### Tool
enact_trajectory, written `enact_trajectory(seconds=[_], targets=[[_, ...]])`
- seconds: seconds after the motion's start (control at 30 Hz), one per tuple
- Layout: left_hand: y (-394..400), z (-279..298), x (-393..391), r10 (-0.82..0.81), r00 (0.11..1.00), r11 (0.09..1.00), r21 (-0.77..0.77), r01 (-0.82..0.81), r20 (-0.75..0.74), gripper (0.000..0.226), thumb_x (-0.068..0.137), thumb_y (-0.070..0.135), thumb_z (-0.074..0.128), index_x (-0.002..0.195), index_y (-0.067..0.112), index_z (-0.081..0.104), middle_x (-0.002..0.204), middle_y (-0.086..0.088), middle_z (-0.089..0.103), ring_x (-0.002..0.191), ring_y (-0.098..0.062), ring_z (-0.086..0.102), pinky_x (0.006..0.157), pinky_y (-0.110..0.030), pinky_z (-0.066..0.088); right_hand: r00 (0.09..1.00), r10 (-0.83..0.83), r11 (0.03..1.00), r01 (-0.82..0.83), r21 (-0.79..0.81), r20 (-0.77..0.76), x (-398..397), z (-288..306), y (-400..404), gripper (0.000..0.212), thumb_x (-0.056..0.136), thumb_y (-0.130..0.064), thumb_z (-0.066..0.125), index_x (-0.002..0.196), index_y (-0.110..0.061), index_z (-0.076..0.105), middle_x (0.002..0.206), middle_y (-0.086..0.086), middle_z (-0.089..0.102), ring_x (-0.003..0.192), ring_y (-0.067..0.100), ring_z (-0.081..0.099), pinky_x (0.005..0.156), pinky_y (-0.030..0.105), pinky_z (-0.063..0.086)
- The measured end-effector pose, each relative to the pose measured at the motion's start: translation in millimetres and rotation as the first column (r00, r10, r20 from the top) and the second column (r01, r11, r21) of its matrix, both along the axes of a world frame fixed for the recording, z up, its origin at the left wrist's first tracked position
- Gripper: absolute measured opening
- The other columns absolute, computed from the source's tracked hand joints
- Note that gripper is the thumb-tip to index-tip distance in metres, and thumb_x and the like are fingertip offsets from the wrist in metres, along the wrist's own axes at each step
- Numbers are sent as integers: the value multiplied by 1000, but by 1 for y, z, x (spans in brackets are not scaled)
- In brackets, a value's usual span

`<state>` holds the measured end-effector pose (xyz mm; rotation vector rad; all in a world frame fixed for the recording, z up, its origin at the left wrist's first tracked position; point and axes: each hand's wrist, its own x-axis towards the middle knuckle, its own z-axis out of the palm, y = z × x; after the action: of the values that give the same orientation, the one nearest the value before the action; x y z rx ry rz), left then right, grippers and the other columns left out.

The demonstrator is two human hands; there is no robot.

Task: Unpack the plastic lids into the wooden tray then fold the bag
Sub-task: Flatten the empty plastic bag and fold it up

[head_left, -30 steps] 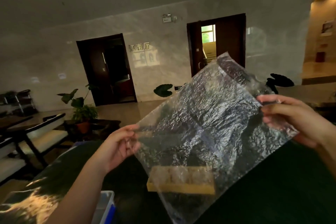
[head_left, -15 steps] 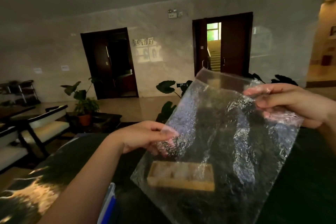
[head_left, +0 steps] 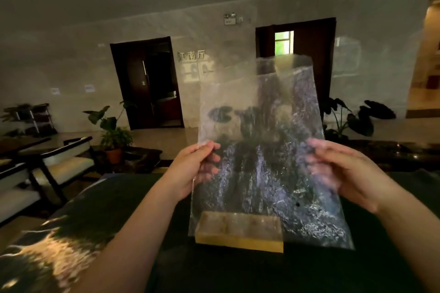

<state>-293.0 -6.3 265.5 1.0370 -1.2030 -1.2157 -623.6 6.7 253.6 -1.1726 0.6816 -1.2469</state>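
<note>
The bag veils the tray behind it, so what lies in its compartments cannot be told. Fingers of the left hand and right hand blur behind the film. Both forearms run off the bottom edge.

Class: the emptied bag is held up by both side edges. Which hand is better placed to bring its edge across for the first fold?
Probably either: the left hand and right hand pinch opposite edges of the bag at matching height.

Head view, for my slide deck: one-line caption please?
Both hands, left hand and right hand, hold the clear plastic bag upright above the wooden tray.
</note>
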Motion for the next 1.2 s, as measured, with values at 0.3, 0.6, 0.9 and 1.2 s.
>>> enact_trajectory(seconds=[0.3, 0.6, 0.9, 1.2], targets=[[-4, -8, 1, 99, 995, 992, -83, -99, -12, 23, 101, 27, 55, 107, 17, 75, 78, -3, 68, 64, -16, 58, 58, -28, 48, 973, -173, 984, 163, -74, -152, 8, 4, -4, 14, 69, -9, 69, 82, -8, 74, 70, 9, 69, 55, 13, 61, 42, 19, 45], [-2, -9, 2, 3, 999, 990, -140, 3, 47, 22, 102, 21, 51, 116, 21, 68, 64, 5, 64, 47, -5, 49, 41, -18, 40, 927, -324, 946, 318, -64, -189, 4, 7, 1, 16, 85, -2, 65, 96, -11, 71, 64, 3, 67, 45, 7, 55, 41, 19, 38], [-1, -6, 12, -194, 977, 977, -109, 185, -87, 28, 85, 17, 62, 107, 21, 78, 76, -3, 71, 61, -9, 60, 55, -21, 51, 965, -244, 968, 248, 31, -95, -8, 9, 3, 27, 73, -4, 68, 98, -11, 76, 66, 6, 69, 46, 8, 57, 36, 15, 41], [5, 0, 2, -161, 965, 986, -85, 146, -208, 17, 92, 9, 62, 104, 10, 74, 93, -14, 75, 76, -24, 72, 67, -29, 54, 973, -70, 987, 35, 156, 222, -9, 1, -3, 14, 88, -3, 54, 86, -9, 66, 77, 10, 66, 54, 13, 67, 50, 25, 58]])
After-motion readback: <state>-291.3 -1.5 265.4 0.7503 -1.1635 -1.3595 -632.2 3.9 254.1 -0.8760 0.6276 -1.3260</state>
